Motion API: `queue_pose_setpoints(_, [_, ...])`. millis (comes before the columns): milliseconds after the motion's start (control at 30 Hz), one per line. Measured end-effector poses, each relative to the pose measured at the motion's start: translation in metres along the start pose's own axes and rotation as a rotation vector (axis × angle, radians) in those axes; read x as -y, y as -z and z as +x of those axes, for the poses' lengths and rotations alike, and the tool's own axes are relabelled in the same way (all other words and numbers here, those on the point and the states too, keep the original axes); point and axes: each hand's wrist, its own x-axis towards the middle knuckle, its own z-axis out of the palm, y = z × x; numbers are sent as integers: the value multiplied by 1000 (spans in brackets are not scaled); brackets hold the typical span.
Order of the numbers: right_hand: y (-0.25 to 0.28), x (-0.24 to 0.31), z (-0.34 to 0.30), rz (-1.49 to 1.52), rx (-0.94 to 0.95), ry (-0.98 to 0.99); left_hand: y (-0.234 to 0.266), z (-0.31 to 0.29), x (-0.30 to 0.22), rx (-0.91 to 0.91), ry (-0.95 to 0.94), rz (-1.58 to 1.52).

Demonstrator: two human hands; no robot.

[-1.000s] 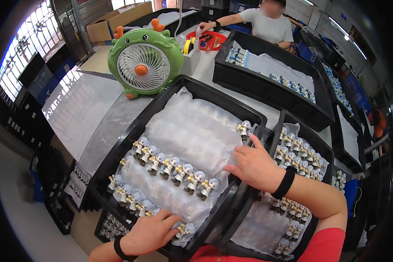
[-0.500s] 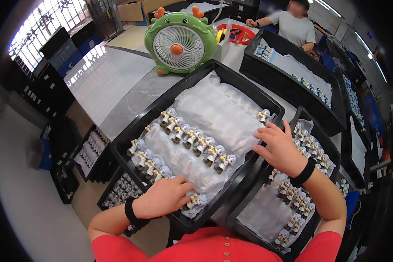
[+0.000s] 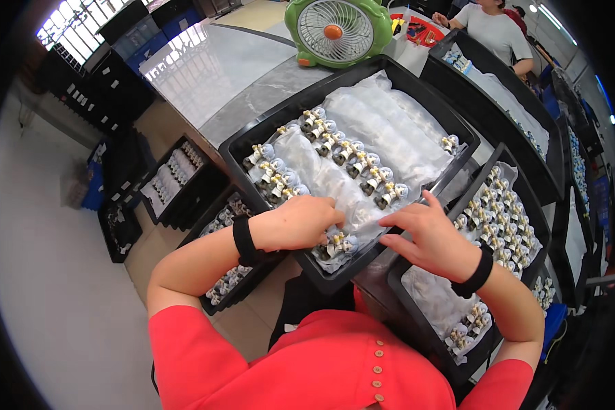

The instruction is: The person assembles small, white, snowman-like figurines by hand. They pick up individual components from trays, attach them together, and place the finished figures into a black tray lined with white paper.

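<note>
A black tray (image 3: 244, 145) lies before me, lined with white tissue paper (image 3: 301, 158) and holding rows of small figurines (image 3: 348, 158) with pale blue hair. My left hand (image 3: 295, 224) reaches over the nearest row, its fingers bent and pressed together; the fingertips are partly hidden, so I cannot make out what they hold. Just beyond them, more figurines (image 3: 338, 244) lie in the tray's near corner. My right hand (image 3: 434, 239) hovers by the tray's right rim, near the tissue edge, with thumb and fingers apart and nothing in them.
To the right stands another tray (image 3: 402, 290) of figurines, with a further long black tray (image 3: 436, 68) behind it. A green fan (image 3: 383, 27) and a red basin (image 3: 427, 34) are at the back. Stacked trays (image 3: 178, 205) sit low on the left. Across the table is another person (image 3: 492, 34).
My right hand has come from the tray's right side toward its near corner, closer to my left hand. My left hand stays at the near row. The whole view has shifted.
</note>
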Motion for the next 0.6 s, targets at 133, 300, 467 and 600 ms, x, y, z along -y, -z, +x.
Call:
queue_pose_setpoints(133, [-21, 9, 22, -60, 105, 45, 4, -1, 1, -7, -14, -19])
queue_pose_setpoints(300, [-29, 22, 46, -195, 307, -20, 8, -9, 9, -155, -43, -86])
queue_pose_setpoints(467, [-36, 15, 45, -97, 267, -37, 27, -28, 18, -437, 81, -225])
queue_pose_setpoints(600, [-40, 10, 45, 7, 268, -12, 6, -34, 24, -448, -65, -209])
